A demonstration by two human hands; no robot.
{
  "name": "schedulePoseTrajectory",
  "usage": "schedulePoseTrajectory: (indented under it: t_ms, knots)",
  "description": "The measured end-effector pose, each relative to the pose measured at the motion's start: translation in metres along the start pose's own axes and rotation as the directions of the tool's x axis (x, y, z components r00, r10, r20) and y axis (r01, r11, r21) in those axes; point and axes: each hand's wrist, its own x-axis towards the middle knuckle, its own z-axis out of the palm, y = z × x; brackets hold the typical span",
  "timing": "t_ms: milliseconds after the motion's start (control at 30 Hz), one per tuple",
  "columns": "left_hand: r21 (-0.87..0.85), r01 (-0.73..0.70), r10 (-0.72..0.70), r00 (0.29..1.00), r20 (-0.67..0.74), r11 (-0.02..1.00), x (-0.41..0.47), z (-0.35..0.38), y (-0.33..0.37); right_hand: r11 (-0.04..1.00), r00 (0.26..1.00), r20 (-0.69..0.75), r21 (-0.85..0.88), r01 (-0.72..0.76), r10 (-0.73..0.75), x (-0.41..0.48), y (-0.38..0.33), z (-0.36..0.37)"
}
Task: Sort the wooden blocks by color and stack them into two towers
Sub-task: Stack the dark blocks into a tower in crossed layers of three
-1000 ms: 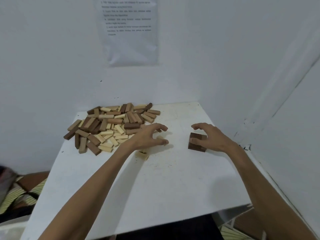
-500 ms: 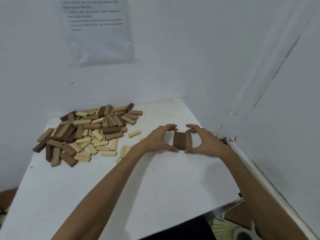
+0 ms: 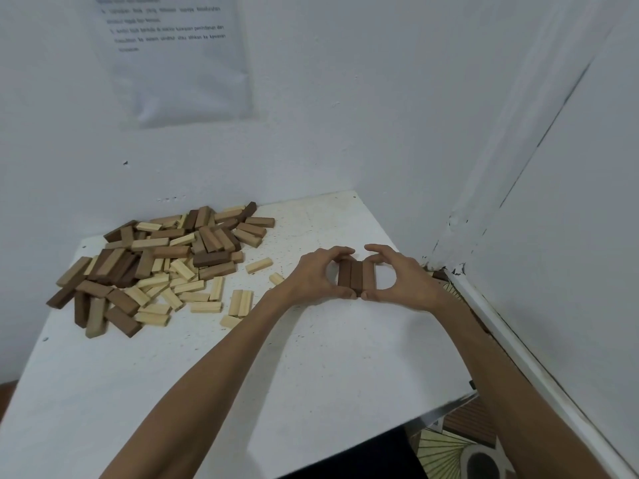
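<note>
Three dark brown blocks (image 3: 356, 277) lie side by side on the white table (image 3: 311, 357) near its right edge. My left hand (image 3: 311, 276) presses the row from the left and my right hand (image 3: 397, 276) from the right, fingertips on both ends. A mixed pile of dark and pale wooden blocks (image 3: 162, 261) is spread over the far left of the table. A few pale blocks (image 3: 240, 302) lie loose between the pile and my left forearm.
White walls close off the back and the right side, meeting in a corner just beyond my right hand. A printed sheet (image 3: 173, 57) hangs on the back wall. The table's front right edge (image 3: 446, 407) drops to a patterned floor.
My left hand left the pile and came right to the dark blocks. Both hands now squeeze three blocks into a row. The camera view has turned right.
</note>
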Motion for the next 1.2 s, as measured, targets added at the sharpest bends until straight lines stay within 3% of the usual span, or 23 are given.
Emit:
schedulePoseTrajectory:
  t_ms: [333,600,933,1200]
  knots:
    - [0.032,-0.009,0.009,1.000,-0.001,0.999,-0.001,0.001,0.001,1.000,1.000,0.003,-0.002,-0.001,0.001,-0.001,0.000,0.001]
    - [-0.064,0.026,-0.026,1.000,0.002,0.998,-0.009,-0.014,-0.001,1.000,0.999,-0.049,-0.006,0.012,-0.012,0.001,-0.015,-0.004]
    - [0.048,0.073,-0.066,0.987,-0.146,0.996,-0.060,-0.092,-0.020,0.968,0.982,-0.046,-0.182,0.171,-0.182,0.040,-0.085,0.018]
    - [0.177,0.248,-0.186,0.933,-0.308,0.952,-0.113,-0.154,-0.055,0.905,0.952,0.096,-0.295,0.305,-0.290,0.073,-0.157,0.067]
